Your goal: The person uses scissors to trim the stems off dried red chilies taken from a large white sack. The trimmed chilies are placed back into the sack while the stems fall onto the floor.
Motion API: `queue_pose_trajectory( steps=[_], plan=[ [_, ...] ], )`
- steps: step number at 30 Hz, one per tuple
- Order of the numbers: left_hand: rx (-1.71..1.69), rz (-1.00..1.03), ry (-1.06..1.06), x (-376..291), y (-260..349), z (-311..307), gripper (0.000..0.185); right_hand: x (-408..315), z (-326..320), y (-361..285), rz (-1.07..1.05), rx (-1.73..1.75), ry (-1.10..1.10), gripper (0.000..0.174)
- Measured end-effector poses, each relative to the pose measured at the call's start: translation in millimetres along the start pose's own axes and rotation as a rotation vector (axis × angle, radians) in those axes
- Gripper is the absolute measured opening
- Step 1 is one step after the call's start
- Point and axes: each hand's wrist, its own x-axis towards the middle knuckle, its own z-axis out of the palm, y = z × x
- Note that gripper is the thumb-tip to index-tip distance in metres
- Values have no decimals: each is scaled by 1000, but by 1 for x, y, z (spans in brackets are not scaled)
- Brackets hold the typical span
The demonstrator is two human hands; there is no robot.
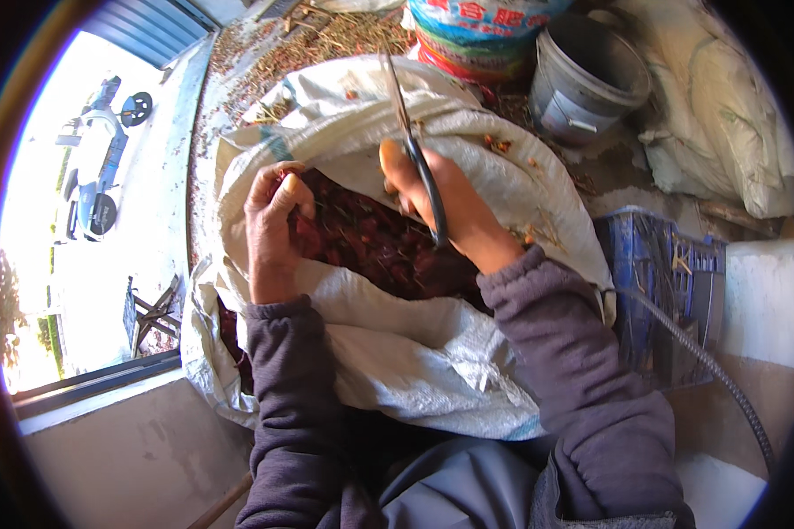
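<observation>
An open white woven sack [384,330] lies before me, its mouth showing a mass of dark red dried chili peppers [384,258]. My left hand [272,218] is closed at the left side of that opening. A bit of red pepper [286,174] shows between its thumb and fingers; the rest is hidden in the fist. Over the far right of the opening, my right hand [460,205] grips a pair of scissors [429,188] by the black handle. The metal blades point away from me, above the sack's far edge. I cannot tell how far the blades are apart.
A printed plastic sack [483,43] and a grey bucket [592,79] stand beyond. Pale sacks [714,99], a blue plastic crate [668,264] and a braided hose [708,360] are at right. Through the doorway at left are a scooter [99,159] and a folding stool [153,316].
</observation>
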Motion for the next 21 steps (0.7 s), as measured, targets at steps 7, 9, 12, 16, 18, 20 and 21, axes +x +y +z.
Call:
queue_pose_trajectory(
  steps=[7, 9, 12, 16, 18, 20, 21],
  plan=[
    [989, -122, -115, 0, -16, 3, 18, -1, -12, -4, 157, 380, 5, 82],
    [1194, -154, -233, -2, -25, 10, 29, -2, -12, -6, 169, 363, 5, 81],
    [1377, 235, -419, -5, -42, 22, 38, 0, -10, -4, 163, 352, 5, 79],
    [1495, 254, -452, -5, -56, 27, 39, 0, -8, 8, 191, 400, -42, 72],
    [1378, 362, -456, -4, -61, 28, 38, 1, -6, 9, 175, 416, -78, 65],
    [1493, 454, -467, -5, -66, 31, 22, 0, -3, 5, 123, 428, -69, 62],
    [1578, 461, -482, -7, -69, 33, 16, -5, -2, 3, 66, 503, -93, 61]
  ],
)
